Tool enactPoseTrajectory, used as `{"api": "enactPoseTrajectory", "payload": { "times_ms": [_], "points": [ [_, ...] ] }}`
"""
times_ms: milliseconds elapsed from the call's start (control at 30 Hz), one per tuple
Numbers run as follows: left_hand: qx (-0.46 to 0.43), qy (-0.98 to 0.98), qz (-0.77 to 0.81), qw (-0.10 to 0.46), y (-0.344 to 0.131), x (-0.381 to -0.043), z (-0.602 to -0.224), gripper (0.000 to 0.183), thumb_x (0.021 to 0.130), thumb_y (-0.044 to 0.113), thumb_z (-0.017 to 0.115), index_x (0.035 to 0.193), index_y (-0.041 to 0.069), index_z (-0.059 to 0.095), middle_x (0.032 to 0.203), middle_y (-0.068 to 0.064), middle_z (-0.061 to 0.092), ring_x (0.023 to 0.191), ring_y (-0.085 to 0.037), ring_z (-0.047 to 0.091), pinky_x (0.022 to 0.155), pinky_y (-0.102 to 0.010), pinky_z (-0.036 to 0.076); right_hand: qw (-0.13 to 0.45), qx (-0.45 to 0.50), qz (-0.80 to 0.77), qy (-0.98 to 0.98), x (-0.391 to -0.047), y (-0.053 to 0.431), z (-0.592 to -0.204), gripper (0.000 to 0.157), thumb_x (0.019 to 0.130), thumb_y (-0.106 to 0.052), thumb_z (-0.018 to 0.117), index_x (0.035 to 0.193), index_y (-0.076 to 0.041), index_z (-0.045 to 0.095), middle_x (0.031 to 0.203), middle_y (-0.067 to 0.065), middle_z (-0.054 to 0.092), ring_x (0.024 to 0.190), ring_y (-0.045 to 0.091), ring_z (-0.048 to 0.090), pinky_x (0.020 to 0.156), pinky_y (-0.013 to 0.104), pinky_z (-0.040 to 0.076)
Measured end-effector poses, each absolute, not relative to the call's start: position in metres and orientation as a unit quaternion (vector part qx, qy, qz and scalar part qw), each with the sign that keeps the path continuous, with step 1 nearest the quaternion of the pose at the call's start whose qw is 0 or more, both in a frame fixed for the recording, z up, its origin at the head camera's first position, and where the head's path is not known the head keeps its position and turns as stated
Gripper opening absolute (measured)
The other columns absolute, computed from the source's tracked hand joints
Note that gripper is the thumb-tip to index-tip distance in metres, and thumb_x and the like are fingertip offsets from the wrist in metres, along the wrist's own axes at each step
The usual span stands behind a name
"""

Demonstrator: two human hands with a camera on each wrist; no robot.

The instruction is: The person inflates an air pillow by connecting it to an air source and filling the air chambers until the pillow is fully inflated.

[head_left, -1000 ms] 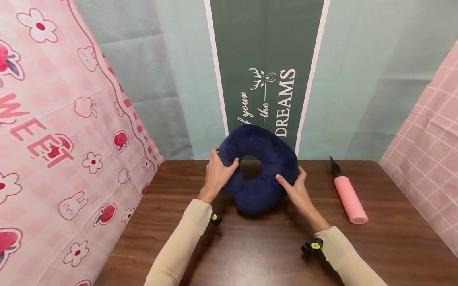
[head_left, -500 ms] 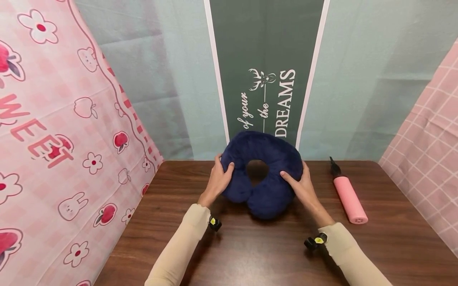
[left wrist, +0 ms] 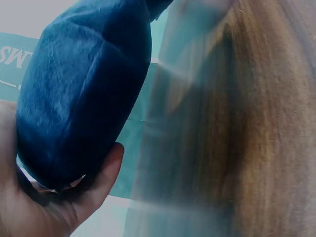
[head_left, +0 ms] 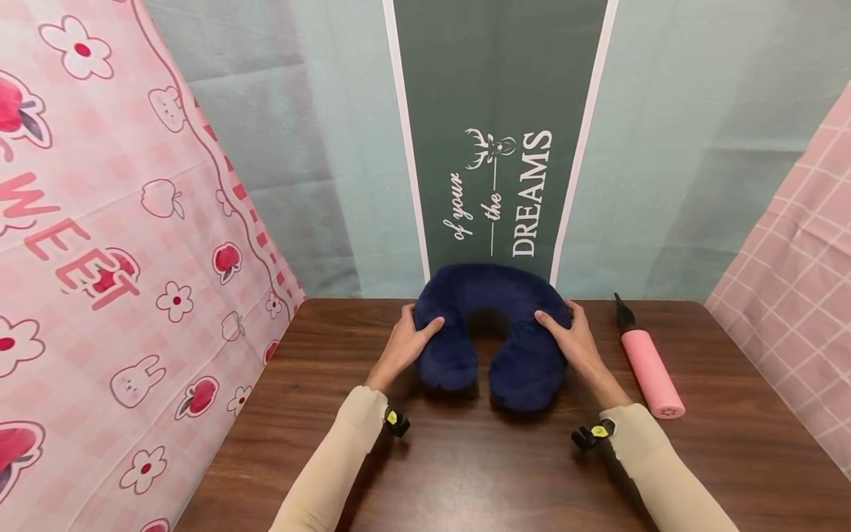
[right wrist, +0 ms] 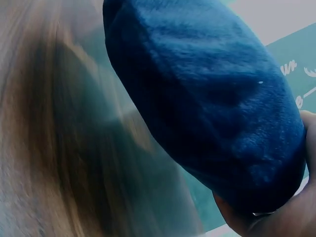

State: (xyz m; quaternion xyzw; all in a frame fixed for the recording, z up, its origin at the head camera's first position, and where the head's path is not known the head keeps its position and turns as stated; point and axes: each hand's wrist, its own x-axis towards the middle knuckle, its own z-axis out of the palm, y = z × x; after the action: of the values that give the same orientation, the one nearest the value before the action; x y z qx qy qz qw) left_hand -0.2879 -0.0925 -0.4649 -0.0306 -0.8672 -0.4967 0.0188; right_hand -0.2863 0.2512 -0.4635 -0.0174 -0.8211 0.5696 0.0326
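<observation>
A navy-blue plush neck pillow (head_left: 488,288) is held over the table in the head view, its two rounded ends toward me with a gap between them. My left hand (head_left: 404,343) grips its left side, thumb on the near face and fingers behind. On the opposite side my right hand (head_left: 577,343) holds it the same way. The left wrist view shows one arm of the pillow (left wrist: 84,89) between thumb and fingers. In the right wrist view the pillow's other arm (right wrist: 207,98) hides most of the fingers.
To the right on the brown wooden table (head_left: 459,473) lies a pink hand pump (head_left: 651,373) with a black nozzle pointing away. A grey-green cloth with white lettering (head_left: 532,192) hangs behind. Pink printed cloths (head_left: 199,310) stand at both sides.
The pillow has turned and come down a little, from tilted to nearly level. Its ends, earlier together, now stand apart, and both hands have shifted slightly right with it.
</observation>
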Motion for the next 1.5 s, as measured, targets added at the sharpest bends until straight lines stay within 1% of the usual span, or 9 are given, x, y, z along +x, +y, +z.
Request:
{"api": "enactPoseTrajectory", "payload": {
  "times_ms": [133, 233, 367, 467, 533, 667, 833, 1300, 1500],
  "points": [
    [-0.022, -0.871, -0.491, -0.009, -0.095, -0.284, -0.470, 0.092, 0.096, 0.071, 0.063, 0.158, 0.008, 0.037, 0.148, -0.023, 0.061, 0.137, -0.037, 0.061, 0.113, -0.054, 0.048, 0.008, -0.015, 0.545, -0.838, -0.291, 0.255, -0.467, 0.101, 0.101, -0.061, 0.063, 0.171, -0.006, 0.015, 0.173, 0.027, 0.023, 0.158, 0.044, 0.029, 0.128, 0.061, 0.024],
    [-0.025, -0.880, -0.473, -0.026, -0.097, -0.281, -0.474, 0.091, 0.098, 0.071, 0.060, 0.156, 0.005, 0.039, 0.147, -0.025, 0.061, 0.134, -0.037, 0.063, 0.111, -0.053, 0.050, -0.008, -0.024, 0.532, -0.846, -0.293, 0.256, -0.469, 0.104, 0.100, -0.063, 0.062, 0.171, -0.004, 0.014, 0.173, 0.029, 0.023, 0.158, 0.046, 0.029, 0.128, 0.062, 0.025],
    [-0.035, -0.885, -0.461, -0.051, -0.098, -0.277, -0.478, 0.087, 0.101, 0.070, 0.057, 0.153, 0.002, 0.040, 0.140, -0.028, 0.062, 0.107, -0.036, 0.074, 0.097, -0.050, 0.057, -0.021, -0.045, 0.523, -0.851, -0.293, 0.256, -0.472, 0.108, 0.099, -0.067, 0.060, 0.168, 0.000, 0.011, 0.169, 0.034, 0.023, 0.156, 0.050, 0.031, 0.126, 0.062, 0.027],
    [-0.039, -0.882, -0.464, -0.065, -0.099, -0.274, -0.479, 0.086, 0.102, 0.068, 0.057, 0.153, 0.000, 0.040, 0.137, -0.029, 0.063, 0.089, -0.033, 0.075, 0.088, -0.048, 0.060, -0.026, -0.052, 0.520, -0.852, -0.295, 0.255, -0.474, 0.108, 0.098, -0.068, 0.061, 0.166, 0.002, 0.012, 0.167, 0.036, 0.025, 0.153, 0.051, 0.034, 0.125, 0.062, 0.028],
    [-0.039, -0.883, -0.463, -0.069, -0.099, -0.274, -0.479, 0.087, 0.102, 0.066, 0.057, 0.154, -0.001, 0.039, 0.138, -0.029, 0.062, 0.091, -0.030, 0.075, 0.089, -0.047, 0.060, -0.028, -0.051, 0.517, -0.854, -0.297, 0.255, -0.476, 0.108, 0.098, -0.067, 0.062, 0.164, 0.002, 0.014, 0.166, 0.036, 0.026, 0.152, 0.051, 0.035, 0.125, 0.061, 0.029],
    [-0.039, -0.878, -0.469, -0.090, -0.101, -0.273, -0.482, 0.094, 0.103, 0.064, 0.059, 0.161, -0.004, 0.030, 0.145, -0.033, 0.058, 0.087, -0.029, 0.077, 0.082, -0.046, 0.063, -0.035, -0.046, 0.499, -0.864, -0.300, 0.256, -0.481, 0.105, 0.099, -0.066, 0.061, 0.163, 0.004, 0.016, 0.165, 0.038, 0.029, 0.151, 0.051, 0.038, 0.124, 0.061, 0.031],
    [-0.040, -0.870, -0.480, -0.108, -0.103, -0.273, -0.486, 0.102, 0.103, 0.062, 0.060, 0.166, -0.006, 0.017, 0.152, -0.037, 0.050, 0.070, -0.026, 0.075, 0.066, -0.043, 0.063, -0.039, -0.044, 0.483, -0.874, -0.302, 0.256, -0.485, 0.103, 0.100, -0.065, 0.060, 0.164, 0.005, 0.019, 0.163, 0.039, 0.033, 0.150, 0.051, 0.039, 0.123, 0.061, 0.033],
    [-0.041, -0.868, -0.485, -0.094, -0.099, -0.277, -0.491, 0.090, 0.103, 0.063, 0.059, 0.157, -0.003, 0.032, 0.135, -0.035, 0.062, 0.067, -0.026, 0.074, 0.060, -0.041, 0.062, -0.013, -0.017, 0.466, -0.885, -0.312, 0.258, -0.486, 0.098, 0.104, -0.061, 0.058, 0.164, 0.008, 0.022, 0.164, 0.038, 0.032, 0.153, 0.053, 0.035, 0.123, 0.063, 0.031],
    [-0.042, -0.865, -0.491, -0.095, -0.097, -0.277, -0.493, 0.091, 0.103, 0.064, 0.058, 0.159, -0.003, 0.029, 0.136, -0.035, 0.062, 0.068, -0.027, 0.075, 0.060, -0.041, 0.062, -0.007, 0.001, 0.443, -0.897, -0.314, 0.261, -0.484, 0.092, 0.106, -0.057, 0.057, 0.162, 0.009, 0.025, 0.161, 0.041, 0.034, 0.151, 0.055, 0.036, 0.122, 0.065, 0.032]
  ]
}}
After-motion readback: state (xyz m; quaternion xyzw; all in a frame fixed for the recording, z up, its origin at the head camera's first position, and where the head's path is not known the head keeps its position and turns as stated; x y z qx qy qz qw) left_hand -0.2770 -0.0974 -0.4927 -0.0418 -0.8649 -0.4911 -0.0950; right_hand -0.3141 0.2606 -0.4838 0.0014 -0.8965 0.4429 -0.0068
